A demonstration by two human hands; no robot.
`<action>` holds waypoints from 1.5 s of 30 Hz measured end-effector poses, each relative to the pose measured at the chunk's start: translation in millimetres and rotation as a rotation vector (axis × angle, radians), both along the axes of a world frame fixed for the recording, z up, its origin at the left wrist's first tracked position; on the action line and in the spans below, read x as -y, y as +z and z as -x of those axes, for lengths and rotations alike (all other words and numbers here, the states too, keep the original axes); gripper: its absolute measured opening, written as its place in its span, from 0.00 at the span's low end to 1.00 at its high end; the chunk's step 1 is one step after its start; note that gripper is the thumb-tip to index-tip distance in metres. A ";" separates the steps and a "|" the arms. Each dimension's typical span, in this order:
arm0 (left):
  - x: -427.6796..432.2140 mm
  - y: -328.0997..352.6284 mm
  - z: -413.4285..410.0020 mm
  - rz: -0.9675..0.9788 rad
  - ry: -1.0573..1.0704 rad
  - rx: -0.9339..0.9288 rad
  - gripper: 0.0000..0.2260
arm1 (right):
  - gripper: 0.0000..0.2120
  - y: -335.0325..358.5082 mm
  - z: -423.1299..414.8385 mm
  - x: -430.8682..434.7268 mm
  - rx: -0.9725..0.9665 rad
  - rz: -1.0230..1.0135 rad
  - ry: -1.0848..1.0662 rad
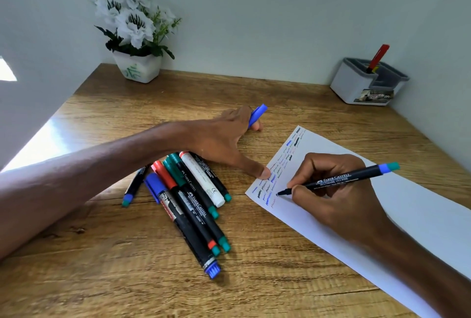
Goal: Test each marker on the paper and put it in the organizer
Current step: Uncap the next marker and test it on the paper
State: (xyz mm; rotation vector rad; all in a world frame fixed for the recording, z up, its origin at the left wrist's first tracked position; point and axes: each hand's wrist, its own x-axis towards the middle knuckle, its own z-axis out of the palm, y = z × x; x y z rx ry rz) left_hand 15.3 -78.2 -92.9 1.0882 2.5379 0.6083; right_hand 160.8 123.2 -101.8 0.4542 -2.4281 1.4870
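Head view: right hand (331, 190) is reaching in from the surface's near right edge, resting on the paper (420, 213), fingers (313, 167) pinching a black marker (339, 179) with its tip touching the sheet near its left edge. Left hand (219, 139) is stretching across mid-surface, thumb pressing the paper's edge, curled fingers holding a blue cap (258, 114). Marker pile (193, 198) is lying partly under the left wrist. Organizer (356, 85) is sitting at the far right corner, holding a red marker (379, 55).

The 2 forearms (89, 177), left hand (221, 139) and right hand (334, 190) are bare.
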 end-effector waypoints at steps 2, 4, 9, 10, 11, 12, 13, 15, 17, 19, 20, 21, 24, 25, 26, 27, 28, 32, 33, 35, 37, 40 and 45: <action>-0.3 0.7 -0.9 0.003 0.000 -0.004 0.42 | 0.09 -0.4 0.2 -0.7 -0.003 0.001 -0.007; 0.0 0.8 -1.2 0.006 0.004 -0.003 0.42 | 0.09 -0.4 0.6 -0.4 0.000 0.004 -0.014; -0.1 1.8 -2.5 0.009 0.005 -0.005 0.41 | 0.09 0.4 0.5 0.1 -0.011 -0.009 -0.025; -0.1 1.9 -2.4 0.012 0.005 -0.007 0.41 | 0.09 0.5 0.6 0.1 -0.012 -0.006 -0.024; -0.2 2.1 -2.3 0.016 0.004 -0.010 0.41 | 0.09 0.7 0.7 0.1 -0.013 -0.005 -0.022; -0.2 2.4 -2.5 0.019 0.004 -0.011 0.42 | 0.09 0.6 1.1 0.1 -0.017 -0.006 -0.022; -0.2 2.7 -2.7 0.022 0.006 -0.010 0.43 | 0.09 0.4 1.2 0.1 -0.018 -0.007 -0.023; -0.2 3.0 -3.4 0.025 0.009 -0.009 0.45 | 0.10 0.1 1.7 -0.4 -0.022 -0.015 -0.030; 0.4 2.4 -3.6 0.022 0.010 -0.010 0.45 | 0.10 -0.1 1.9 -0.6 -0.024 -0.013 -0.037; 0.6 1.9 -3.1 0.019 0.009 -0.009 0.43 | 0.08 0.2 2.0 -0.4 -0.014 -0.007 -0.043; 0.8 1.5 -2.8 0.017 0.007 -0.008 0.42 | 0.06 0.2 2.1 -0.5 -0.008 -0.008 -0.045; 0.5 1.2 -2.4 0.016 0.007 -0.008 0.42 | 0.04 0.1 2.2 -0.7 -0.002 -0.010 -0.046; 0.2 0.4 -2.0 0.012 0.009 -0.009 0.43 | 0.04 0.2 2.1 -1.1 0.000 -0.006 -0.053; 0.4 0.3 -1.9 0.012 0.008 -0.008 0.44 | 0.04 0.6 1.9 -1.0 -0.001 -0.003 -0.054; 0.3 0.0 -1.5 0.014 0.008 -0.008 0.44 | 0.04 0.6 1.8 -1.0 -0.001 0.000 -0.055; 0.2 -0.2 -1.3 0.015 0.007 -0.009 0.44 | 0.04 0.8 1.6 -0.9 0.002 0.003 -0.055; 0.0 -0.1 -1.0 0.017 0.006 -0.010 0.44 | 0.04 0.8 1.6 -0.9 0.004 0.004 -0.058; 0.1 0.5 -1.0 0.020 0.000 -0.016 0.45 | 0.04 1.9 1.7 -0.5 0.007 0.009 -0.068; 0.2 0.7 -1.1 0.022 0.002 -0.015 0.45 | 0.04 2.3 1.8 -0.2 0.008 0.010 -0.072; 0.4 1.5 -1.7 0.026 0.004 -0.015 0.43 | 0.04 2.4 1.7 -0.2 0.008 0.002 -0.084; -0.1 1.5 -2.4 0.021 0.006 -0.015 0.42 | 0.04 1.7 1.4 -0.4 0.012 0.003 -0.092; -0.3 1.0 -3.0 0.010 0.006 -0.011 0.40 | 0.04 1.6 1.5 -0.1 0.030 0.028 -0.109; -0.6 3.4 -4.5 0.009 -0.004 -0.011 0.40 | 0.04 1.9 1.9 -0.2 0.036 0.029 -0.125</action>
